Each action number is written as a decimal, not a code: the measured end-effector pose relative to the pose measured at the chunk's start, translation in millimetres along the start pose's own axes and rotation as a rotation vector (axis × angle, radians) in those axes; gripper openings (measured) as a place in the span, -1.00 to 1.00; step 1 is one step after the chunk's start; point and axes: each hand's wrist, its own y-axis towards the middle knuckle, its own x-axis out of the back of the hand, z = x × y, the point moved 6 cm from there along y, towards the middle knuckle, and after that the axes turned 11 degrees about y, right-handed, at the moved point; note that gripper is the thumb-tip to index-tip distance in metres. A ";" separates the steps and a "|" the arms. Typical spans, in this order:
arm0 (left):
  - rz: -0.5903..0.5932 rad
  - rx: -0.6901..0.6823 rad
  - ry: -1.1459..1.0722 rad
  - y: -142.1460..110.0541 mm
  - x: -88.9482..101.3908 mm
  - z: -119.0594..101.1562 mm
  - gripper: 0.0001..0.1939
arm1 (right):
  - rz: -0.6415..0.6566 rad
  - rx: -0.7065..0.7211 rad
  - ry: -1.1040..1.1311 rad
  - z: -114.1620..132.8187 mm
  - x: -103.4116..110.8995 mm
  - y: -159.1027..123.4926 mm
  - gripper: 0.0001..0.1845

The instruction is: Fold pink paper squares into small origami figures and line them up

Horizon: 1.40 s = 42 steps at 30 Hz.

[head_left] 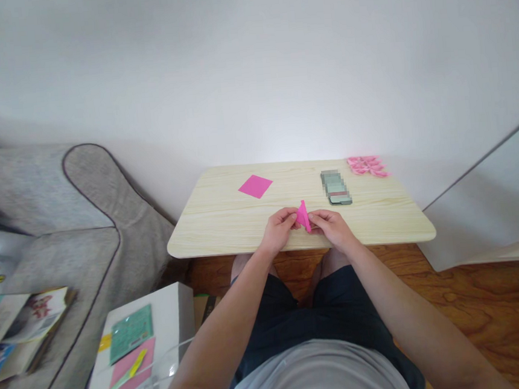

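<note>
Between my two hands is a small piece of bright pink folded paper (304, 216), held up just over the table's front edge. My left hand (281, 226) pinches its left side between thumb and fingers. On the other side, my right hand (332, 225) is closed on the paper's right edge; some of those fingertips are hidden. A flat pink paper square (256, 186) lies on the light wooden table (216, 222), farther back and to the left.
A phone (336, 188) lies behind my right hand. Several folded pink paper pieces (368, 165) sit at the table's back right corner. At lower left, a white cabinet (178, 304) carries a green packet (131, 334) and a yellow cutter (138, 362). A grey sofa (63, 236) stands left.
</note>
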 end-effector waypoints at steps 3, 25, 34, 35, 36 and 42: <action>0.017 -0.008 -0.014 2.6 -1.4 2.5 -0.65 | 0.020 -0.040 0.036 -1.2 -0.7 1.7 -0.56; 0.109 -0.054 -0.244 3.2 0.0 14.2 -0.68 | 0.066 -0.047 0.092 1.3 -5.6 -3.1 -0.62; 0.124 -0.021 -0.326 3.2 -3.7 17.0 -0.70 | 0.060 -0.020 0.089 2.9 -5.9 -3.3 -0.68; 0.125 -0.016 -0.337 2.9 -4.5 17.1 -0.70 | 0.057 -0.017 0.088 3.1 -6.2 -3.4 -0.68; 0.125 -0.011 -0.347 2.7 -5.2 17.1 -0.70 | 0.054 -0.015 0.088 3.2 -6.4 -3.5 -0.67; 0.125 0.005 -0.377 2.3 -7.2 17.3 -0.71 | 0.045 -0.001 0.089 3.9 -6.8 -4.3 -0.65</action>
